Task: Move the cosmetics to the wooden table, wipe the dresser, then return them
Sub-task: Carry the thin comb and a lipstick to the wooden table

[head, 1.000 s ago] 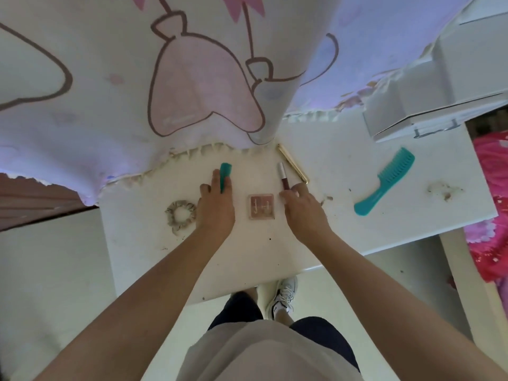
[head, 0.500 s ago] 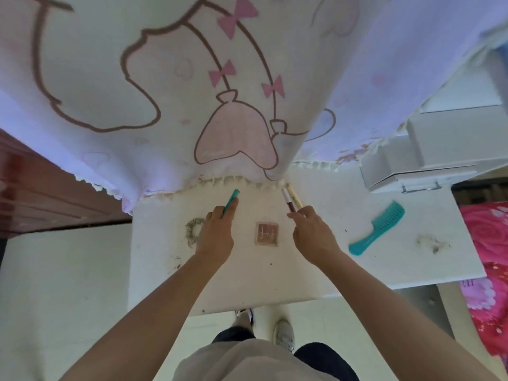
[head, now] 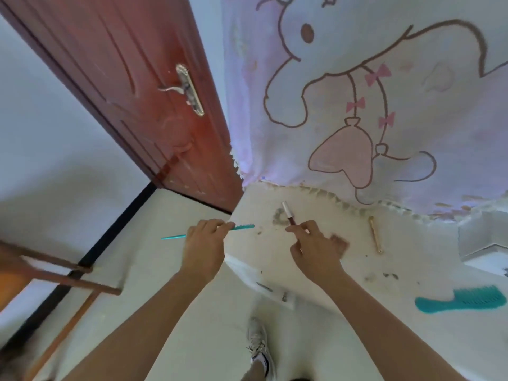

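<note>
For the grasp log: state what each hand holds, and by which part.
Left hand pinches the thin teal comb near mid-length, between teeth and pointed tail. Right hand pinches the lip tube by its dark lower end, pale cap free.

Bright even daylight, soft shadows, motion blur esp. lower left, fisheye warp at edges

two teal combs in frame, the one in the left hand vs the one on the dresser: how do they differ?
1. Shape: the thin comb is slender with a long pointed tail; the wide comb is broad with a chunky handle.
2. State: the left hand grips the thin comb around its middle; nothing touches the wide comb.
3. Pose: the thin comb is lifted; the wide comb lies flat on the dresser.
Shared: both are teal.
</note>
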`<action>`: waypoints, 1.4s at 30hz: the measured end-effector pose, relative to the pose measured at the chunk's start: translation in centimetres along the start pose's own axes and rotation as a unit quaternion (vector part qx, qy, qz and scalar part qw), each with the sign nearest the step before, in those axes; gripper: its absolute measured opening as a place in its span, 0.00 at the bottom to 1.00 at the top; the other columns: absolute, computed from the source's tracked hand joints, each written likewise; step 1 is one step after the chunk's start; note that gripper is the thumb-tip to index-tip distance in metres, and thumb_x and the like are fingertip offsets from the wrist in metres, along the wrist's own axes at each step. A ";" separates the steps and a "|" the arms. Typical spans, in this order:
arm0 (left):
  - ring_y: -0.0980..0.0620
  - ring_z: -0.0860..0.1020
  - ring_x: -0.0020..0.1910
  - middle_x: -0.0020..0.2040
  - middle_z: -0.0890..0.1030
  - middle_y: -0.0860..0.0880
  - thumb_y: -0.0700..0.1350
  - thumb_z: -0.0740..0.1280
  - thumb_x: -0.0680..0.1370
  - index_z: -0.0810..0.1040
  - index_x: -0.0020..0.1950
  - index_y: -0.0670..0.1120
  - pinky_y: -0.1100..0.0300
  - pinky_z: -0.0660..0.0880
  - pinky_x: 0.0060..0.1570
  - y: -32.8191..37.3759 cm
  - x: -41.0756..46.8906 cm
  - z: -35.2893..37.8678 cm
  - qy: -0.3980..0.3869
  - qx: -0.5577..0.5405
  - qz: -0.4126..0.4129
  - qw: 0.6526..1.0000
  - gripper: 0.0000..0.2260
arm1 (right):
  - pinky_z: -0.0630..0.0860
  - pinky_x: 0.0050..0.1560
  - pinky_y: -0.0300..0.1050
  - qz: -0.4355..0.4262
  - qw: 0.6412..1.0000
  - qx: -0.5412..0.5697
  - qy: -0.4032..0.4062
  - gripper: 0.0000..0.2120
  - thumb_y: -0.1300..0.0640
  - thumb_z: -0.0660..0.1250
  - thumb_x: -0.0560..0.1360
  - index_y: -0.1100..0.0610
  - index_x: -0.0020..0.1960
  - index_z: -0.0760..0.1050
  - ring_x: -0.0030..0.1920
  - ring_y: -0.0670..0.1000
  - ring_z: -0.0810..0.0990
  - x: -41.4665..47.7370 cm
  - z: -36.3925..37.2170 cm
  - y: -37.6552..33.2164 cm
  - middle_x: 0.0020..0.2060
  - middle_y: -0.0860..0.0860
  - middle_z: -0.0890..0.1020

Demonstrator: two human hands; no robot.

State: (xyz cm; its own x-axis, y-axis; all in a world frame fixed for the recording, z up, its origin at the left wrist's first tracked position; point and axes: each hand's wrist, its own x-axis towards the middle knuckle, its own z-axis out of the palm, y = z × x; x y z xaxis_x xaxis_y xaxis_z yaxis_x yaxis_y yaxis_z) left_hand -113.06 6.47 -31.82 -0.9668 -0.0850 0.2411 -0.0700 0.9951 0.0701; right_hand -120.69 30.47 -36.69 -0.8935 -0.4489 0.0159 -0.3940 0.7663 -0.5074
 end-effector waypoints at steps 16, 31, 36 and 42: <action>0.43 0.78 0.38 0.43 0.79 0.46 0.31 0.70 0.71 0.83 0.55 0.44 0.51 0.76 0.38 -23.9 -27.3 -13.2 0.113 0.045 -0.280 0.952 0.15 | 0.74 0.37 0.38 -0.279 0.957 0.028 -0.070 0.14 0.60 0.68 0.75 0.51 0.60 0.78 0.37 0.48 0.79 -3.2 13.3 -33.1 0.53 0.47 0.75; 0.46 0.80 0.43 0.48 0.81 0.48 0.40 0.69 0.76 0.82 0.55 0.45 0.56 0.76 0.33 -49.5 -53.0 -20.6 0.166 0.026 -0.519 0.838 0.08 | 0.64 0.34 0.25 -0.461 0.865 0.035 -0.194 0.13 0.53 0.63 0.80 0.48 0.64 0.74 0.37 0.38 0.72 -9.3 34.3 -67.8 0.53 0.41 0.70; 0.46 0.79 0.38 0.45 0.80 0.48 0.40 0.70 0.76 0.81 0.53 0.44 0.59 0.75 0.29 -56.5 -54.5 -19.8 0.166 0.013 -0.543 0.823 0.07 | 0.65 0.36 0.28 -0.477 0.847 0.042 -0.232 0.15 0.56 0.64 0.78 0.51 0.65 0.74 0.38 0.41 0.73 -6.9 40.9 -74.8 0.54 0.44 0.72; 0.50 0.76 0.37 0.44 0.79 0.52 0.43 0.67 0.78 0.80 0.55 0.48 0.57 0.74 0.30 -69.3 -52.9 -18.2 0.131 0.009 -0.602 0.788 0.07 | 0.61 0.30 0.28 -0.481 0.836 0.046 -0.262 0.11 0.58 0.65 0.77 0.49 0.58 0.74 0.35 0.42 0.74 0.4 48.5 -83.7 0.49 0.43 0.70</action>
State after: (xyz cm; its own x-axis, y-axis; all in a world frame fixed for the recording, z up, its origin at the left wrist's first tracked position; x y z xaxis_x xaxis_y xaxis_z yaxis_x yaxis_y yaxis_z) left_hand -52.61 -58.92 -31.79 -0.1143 -0.9727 0.2021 -0.9033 0.1864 0.3863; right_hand -77.58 -56.19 -36.00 0.0525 -0.9948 0.0874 -0.8357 -0.0917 -0.5415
